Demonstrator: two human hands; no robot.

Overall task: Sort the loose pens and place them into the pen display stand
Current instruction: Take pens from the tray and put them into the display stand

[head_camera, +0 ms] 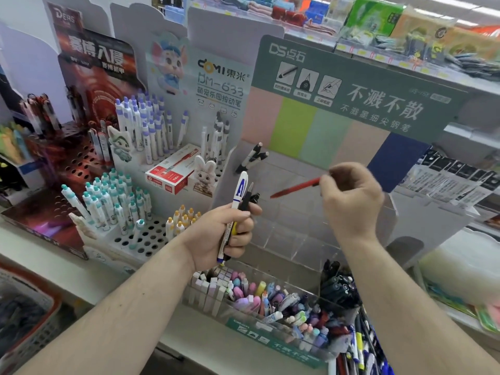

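Right hand (351,197), fingers curled, pinching a red pen (295,188) by its end, tip angled down-left over the grid stand (286,220). Left hand (224,234) gripping a bundle of pens (238,201), upright, white-and-blue one foremost, dark ones beside it. Two black-and-white pens (253,158) slotted at stand's top left corner. Clear tray of loose pens (270,301) at counter's near edge, below both hands.

Two hands (224,234), one red pen (295,188), two black-and-white pens (253,158) in stand
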